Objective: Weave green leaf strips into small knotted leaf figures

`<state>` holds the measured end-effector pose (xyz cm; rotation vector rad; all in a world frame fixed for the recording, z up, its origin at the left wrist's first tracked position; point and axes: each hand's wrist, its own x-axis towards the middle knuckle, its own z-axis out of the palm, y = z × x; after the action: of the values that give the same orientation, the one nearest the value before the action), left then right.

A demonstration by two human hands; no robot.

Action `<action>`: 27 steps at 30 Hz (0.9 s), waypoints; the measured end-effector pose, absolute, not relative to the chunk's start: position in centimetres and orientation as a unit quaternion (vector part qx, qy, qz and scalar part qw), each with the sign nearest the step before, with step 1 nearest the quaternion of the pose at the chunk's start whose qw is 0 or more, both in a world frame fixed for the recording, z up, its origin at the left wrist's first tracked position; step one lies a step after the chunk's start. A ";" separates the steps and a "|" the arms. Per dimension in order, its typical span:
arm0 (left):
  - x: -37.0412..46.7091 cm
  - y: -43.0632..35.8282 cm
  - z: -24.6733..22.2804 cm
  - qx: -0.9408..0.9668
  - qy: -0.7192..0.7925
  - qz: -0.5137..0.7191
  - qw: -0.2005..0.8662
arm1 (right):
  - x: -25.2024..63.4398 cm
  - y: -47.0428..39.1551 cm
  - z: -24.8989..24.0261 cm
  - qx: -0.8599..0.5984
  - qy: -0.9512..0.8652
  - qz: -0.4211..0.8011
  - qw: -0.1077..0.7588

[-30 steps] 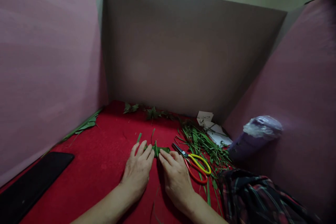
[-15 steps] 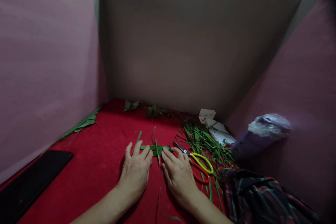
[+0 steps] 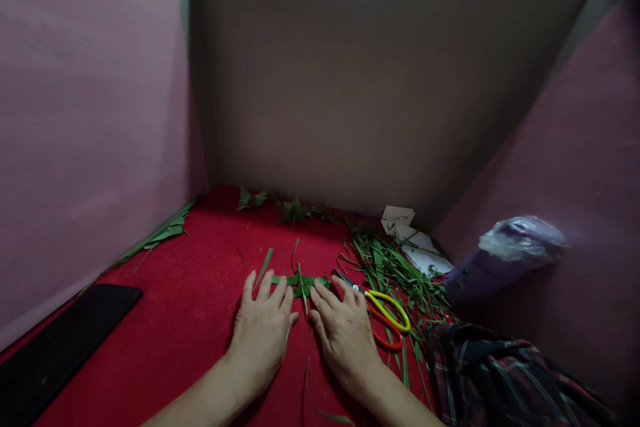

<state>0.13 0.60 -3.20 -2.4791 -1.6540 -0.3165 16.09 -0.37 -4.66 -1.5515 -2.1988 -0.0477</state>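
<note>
Flat green leaf strips (image 3: 301,285) lie crosswise on the red cloth (image 3: 190,333), with a narrow stalk standing out across their middle. My left hand (image 3: 263,328) rests palm down over their left end, fingers stretched and spread, the thumb apart. Over the right end lies my right hand (image 3: 345,333), its fingers extended and touching the strips; what is under the fingertips is hidden. Scissors (image 3: 383,313) with one yellow and one red handle lie right beside my right hand, blades pointing up and left.
A heap of cut green blades (image 3: 400,273) lies behind the scissors, near white papers (image 3: 420,247). Farther right are a purple roll wrapped in plastic (image 3: 500,253) and plaid fabric (image 3: 490,367). A black flat object (image 3: 70,347) lies left. Leaf pieces (image 3: 295,209) line the back wall.
My left thumb has moved out from the fingers and now shows beside the strips. Both hands stay over the strips. The view has shifted slightly.
</note>
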 end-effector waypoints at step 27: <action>0.2 0.5 -3.2 -0.817 -0.562 -0.110 0.061 | 16.0 -1.0 -4.4 -0.508 -0.818 -0.014 0.269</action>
<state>0.25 0.47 -3.16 -2.4733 -1.7013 -0.3321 16.03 -0.95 -4.44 -1.3687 -2.2062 -0.0388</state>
